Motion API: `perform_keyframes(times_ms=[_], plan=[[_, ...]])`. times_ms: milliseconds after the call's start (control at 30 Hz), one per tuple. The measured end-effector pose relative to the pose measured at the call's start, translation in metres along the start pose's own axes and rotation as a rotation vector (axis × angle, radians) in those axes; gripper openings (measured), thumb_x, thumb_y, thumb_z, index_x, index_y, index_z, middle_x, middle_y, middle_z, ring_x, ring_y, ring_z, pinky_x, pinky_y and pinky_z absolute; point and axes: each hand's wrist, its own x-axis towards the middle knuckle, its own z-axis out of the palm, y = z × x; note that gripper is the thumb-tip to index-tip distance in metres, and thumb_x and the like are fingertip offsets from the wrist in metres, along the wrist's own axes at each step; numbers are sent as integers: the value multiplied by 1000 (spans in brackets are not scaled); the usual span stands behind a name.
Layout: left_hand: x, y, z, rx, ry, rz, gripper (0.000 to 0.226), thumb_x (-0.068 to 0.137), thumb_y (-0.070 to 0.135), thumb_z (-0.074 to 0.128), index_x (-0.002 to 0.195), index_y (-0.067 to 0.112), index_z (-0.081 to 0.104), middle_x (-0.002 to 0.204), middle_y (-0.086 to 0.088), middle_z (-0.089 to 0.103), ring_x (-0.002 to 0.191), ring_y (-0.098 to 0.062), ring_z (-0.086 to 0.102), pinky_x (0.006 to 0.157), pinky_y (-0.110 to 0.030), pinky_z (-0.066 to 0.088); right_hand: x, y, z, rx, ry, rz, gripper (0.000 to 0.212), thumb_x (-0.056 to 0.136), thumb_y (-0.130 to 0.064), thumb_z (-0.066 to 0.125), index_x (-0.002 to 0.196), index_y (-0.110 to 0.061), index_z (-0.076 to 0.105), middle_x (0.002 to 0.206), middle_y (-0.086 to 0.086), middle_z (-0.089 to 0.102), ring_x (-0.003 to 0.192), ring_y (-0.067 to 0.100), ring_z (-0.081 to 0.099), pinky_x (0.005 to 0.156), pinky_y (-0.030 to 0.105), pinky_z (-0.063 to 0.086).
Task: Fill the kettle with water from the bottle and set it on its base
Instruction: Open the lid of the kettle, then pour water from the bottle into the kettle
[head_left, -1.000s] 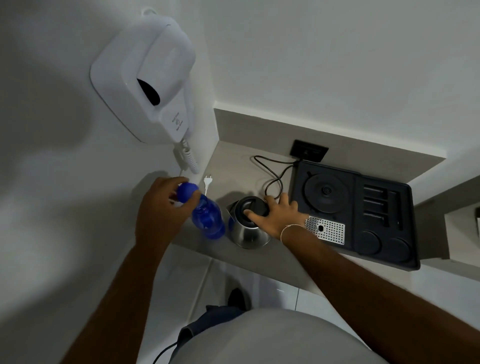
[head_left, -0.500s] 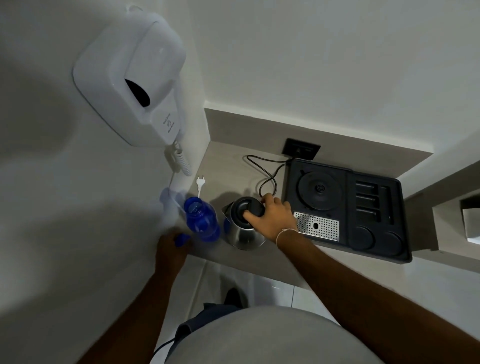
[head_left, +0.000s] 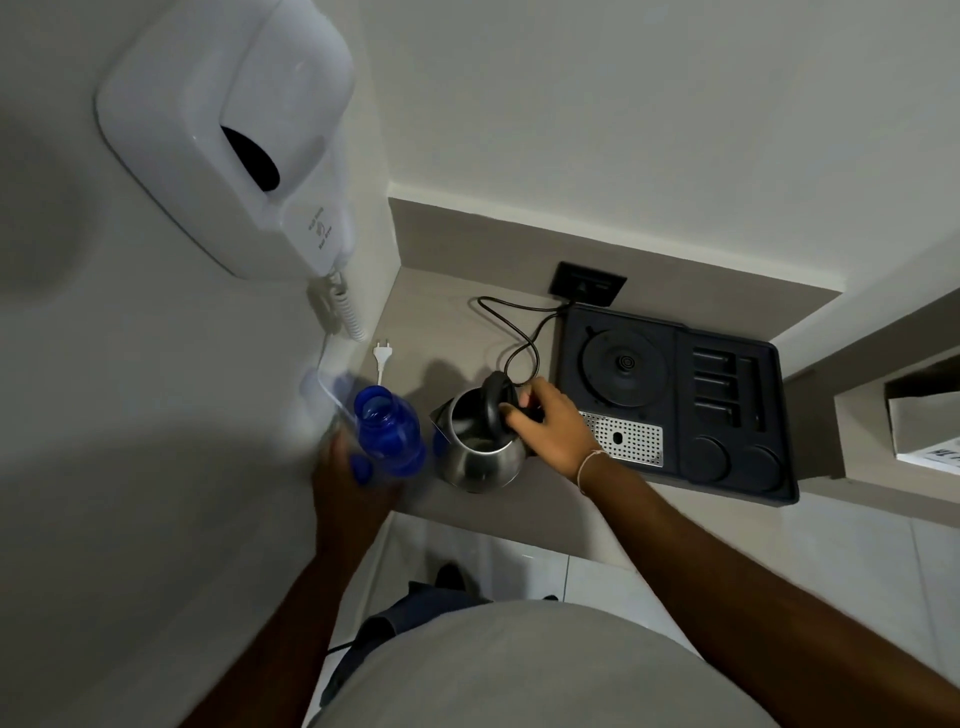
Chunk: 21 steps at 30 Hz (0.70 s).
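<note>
while the head view looks down into a corner of the counter (head_left: 447, 317), the blue bottle (head_left: 389, 431) stands upright with its mouth uncapped, just to the left of the steel kettle (head_left: 480, 447), the two near but apart

the left hand (head_left: 353, 483) is at the bottle's near side, low on its body; it is blurred, so i cannot tell whether the fingers have closed round the bottle, and a small blue piece, probably the cap, shows at the palm

the right hand (head_left: 550, 421) is clamped on the kettle's black handle side, holding the lid (head_left: 496, 402) tipped up so the inside lies open

the kettle sits on the counter, left of the black tray (head_left: 779, 467) that carries the round base (head_left: 626, 366), and is not yet on it

the pour turns on one thing: the kettle's open mouth lies directly right of the bottle's neck, so the left hand is the nearer one to lift and tilt rightward

a loose white plug (head_left: 383, 355) lies behind the bottle and a black cord (head_left: 519, 343) loops behind the kettle; neither seems to block the tilt, though the raised lid stands at the far rim

a wall-mounted hair dryer (head_left: 228, 140) hangs well above
</note>
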Motion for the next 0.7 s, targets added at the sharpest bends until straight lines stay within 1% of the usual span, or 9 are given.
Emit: perform_keyframes(times_ms=[100, 167, 233, 300, 400, 467, 533, 600, 700], plan=[[4, 5, 2, -147, 40, -22, 96, 69, 47, 98, 143, 5, 56, 130, -9, 71, 121, -31, 69, 101, -46, 58, 0, 3, -3, 15, -20, 18, 54, 78, -64, 63, 88, -12, 52, 83, 4, 63, 73, 15, 54, 76, 41, 52], [1, 13, 6, -305, 8, -148, 113, 60, 47, 101, 156, 30, 44, 145, 18, 63, 135, -8, 62, 106, -35, 55, 1, 4, -7, -18, -63, 33, 55, 79, -69, 61, 89, -16, 51, 80, 3, 66, 69, 13, 56, 74, 40, 54], [6, 19, 11, -394, -34, -193, 109, 58, 43, 101, 150, 54, 43, 140, 36, 60, 132, 5, 60, 102, -27, 56, 2, 6, -11, -85, -90, 41, 51, 82, -72, 58, 88, -22, 49, 79, 5, 68, 69, 16, 57, 74, 44, 55], [11, 20, 13, -396, -38, -194, 103, 61, 31, 102, 138, 67, 44, 133, 40, 61, 126, 12, 61, 96, -15, 56, 2, 7, -14, -152, -96, 34, 49, 84, -73, 53, 88, -25, 47, 75, 1, 67, 69, 18, 57, 75, 45, 54], [18, 14, 16, -359, -52, -203, 98, 69, 6, 99, 132, 61, 49, 128, 35, 65, 119, 15, 62, 94, -12, 53, 1, 6, -16, -169, -108, 33, 49, 85, -74, 50, 88, -25, 45, 72, -4, 64, 68, 18, 56, 75, 44, 52], [17, 9, 19, -314, -53, -221, 83, 72, 3, 97, 127, 50, 56, 118, 32, 70, 111, 14, 65, 100, -26, 55, 0, 7, -18, -146, -117, 34, 48, 86, -71, 49, 89, -24, 45, 72, -2, 62, 69, 19, 53, 78, 47, 52], [19, 13, 19, -309, -56, -240, 74, 71, 8, 97, 132, 27, 60, 121, 13, 73, 114, -1, 69, 110, -47, 55, -1, 8, -20, -117, -130, 31, 45, 87, -67, 49, 90, -23, 45, 75, 7, 62, 71, 19, 52, 81, 51, 53], [22, 21, 17, -320, -66, -230, 81, 68, 15, 98, 137, 6, 56, 129, -11, 70, 121, -25, 68, 114, -57, 51, -2, 8, -23, -115, -153, 23, 41, 88, -64, 47, 90, -24, 45, 79, 12, 63, 73, 20, 53, 83, 54, 53], [25, 38, 9, -287, -20, -138, 84, 69, 11, 99, 141, 17, 55, 130, 4, 68, 119, -2, 65, 112, -39, 54, -1, 7, -26, -130, -192, 19, 39, 90, -63, 44, 92, -24, 45, 80, 3, 63, 76, 21, 55, 85, 54, 53]])
